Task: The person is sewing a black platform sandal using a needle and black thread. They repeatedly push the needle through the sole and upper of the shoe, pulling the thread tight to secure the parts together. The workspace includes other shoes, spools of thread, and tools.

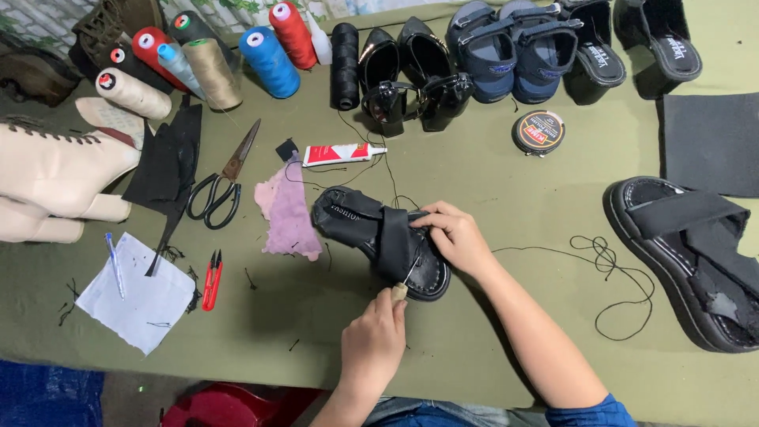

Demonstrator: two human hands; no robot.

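Note:
A small black sandal point(356, 225) lies on the green table point(490, 190), toe pointing left. My right hand point(458, 237) grips its strap and heel end from the right. My left hand point(373, 341) is just below the sandal, closed around the pale wooden handle of an awl point(402, 289) whose thin needle touches the sandal's edge near the strap. A black thread point(609, 265) trails in loops across the table to the right of my right forearm.
Left of the sandal lie a pink cloth scrap point(286, 213), scissors point(225, 178), red snips point(212, 278), a glue tube point(340, 153) and paper with a pen point(138, 296). Thread spools point(269, 62), shoes, a polish tin point(538, 131) line the back. A large black sandal point(688, 253) sits right.

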